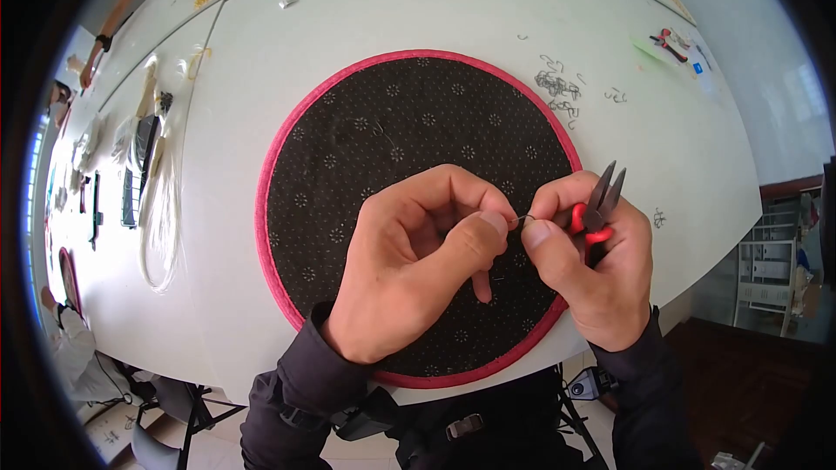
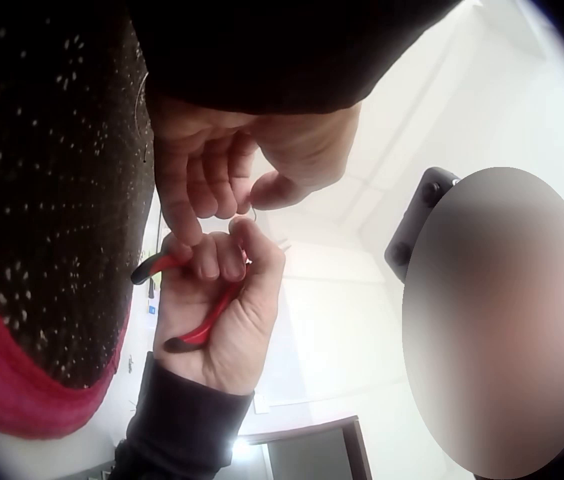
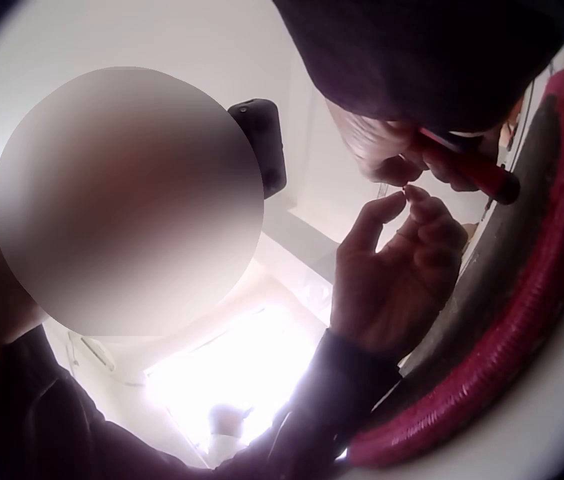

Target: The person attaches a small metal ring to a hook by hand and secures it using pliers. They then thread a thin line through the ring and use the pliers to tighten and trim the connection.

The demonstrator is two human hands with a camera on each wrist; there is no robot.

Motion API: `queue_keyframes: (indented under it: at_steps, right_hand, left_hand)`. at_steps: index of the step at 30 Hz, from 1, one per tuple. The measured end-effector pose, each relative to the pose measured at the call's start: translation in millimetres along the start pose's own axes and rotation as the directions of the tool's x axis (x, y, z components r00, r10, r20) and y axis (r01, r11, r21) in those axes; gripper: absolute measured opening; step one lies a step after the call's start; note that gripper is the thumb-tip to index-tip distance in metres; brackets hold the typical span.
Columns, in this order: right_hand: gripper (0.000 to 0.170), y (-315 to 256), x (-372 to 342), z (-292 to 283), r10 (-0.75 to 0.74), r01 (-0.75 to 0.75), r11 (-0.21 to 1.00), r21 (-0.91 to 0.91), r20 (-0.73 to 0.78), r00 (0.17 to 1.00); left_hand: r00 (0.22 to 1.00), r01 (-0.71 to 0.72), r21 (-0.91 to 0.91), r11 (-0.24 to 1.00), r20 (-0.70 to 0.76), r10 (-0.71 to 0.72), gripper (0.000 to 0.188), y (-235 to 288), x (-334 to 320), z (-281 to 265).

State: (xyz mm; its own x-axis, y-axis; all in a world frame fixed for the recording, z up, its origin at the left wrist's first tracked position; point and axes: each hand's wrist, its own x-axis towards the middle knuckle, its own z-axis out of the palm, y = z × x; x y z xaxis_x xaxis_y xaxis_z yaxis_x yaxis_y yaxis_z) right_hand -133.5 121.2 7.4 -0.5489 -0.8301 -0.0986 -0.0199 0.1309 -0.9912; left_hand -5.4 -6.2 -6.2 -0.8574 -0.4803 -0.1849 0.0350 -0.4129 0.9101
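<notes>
Between the fingertips of both hands, over a round dark mat (image 1: pixel 418 135) with a pink-red rim, is a small thin bent wire (image 1: pixel 523 218). My left hand (image 1: pixel 409 274) pinches one end between thumb and forefinger. The other end is pinched by the thumb and forefinger of my right hand (image 1: pixel 601 274). That same hand also grips red-handled pliers (image 1: pixel 597 216) in its palm, the dark nose pointing up and away. In the left wrist view the pliers' handles (image 2: pixel 205 327) stick out past the curled fingers.
Several bent wire hooks (image 1: pixel 553 84) lie in a heap right of the mat. Another pair of pliers (image 1: pixel 669 48) is at the far right. Clear tubing or cord (image 1: pixel 161 235) and dark items lie at the left. Another person's arm (image 1: pixel 122 13) reaches over the far left table.
</notes>
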Motion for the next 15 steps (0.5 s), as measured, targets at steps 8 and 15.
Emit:
queue_keyframes:
  at_steps: [8, 15]
  right_hand:
    - [0.006, 1.9, 1.7, 0.3, -0.090, 0.090, 0.994, -0.057, 0.000, 0.996]
    - [0.008, 5.2, 1.7, -1.2, -0.116, 0.117, 0.990, -0.073, 0.015, 0.993]
  left_hand:
    - [1.000, 0.001, -0.013, 1.000, -0.007, -0.001, 0.012, 2.1, -0.9, 1.4]
    - [1.000, -0.010, -0.023, 1.000, 0.001, 0.010, 0.011, 0.5, -1.1, 0.2]
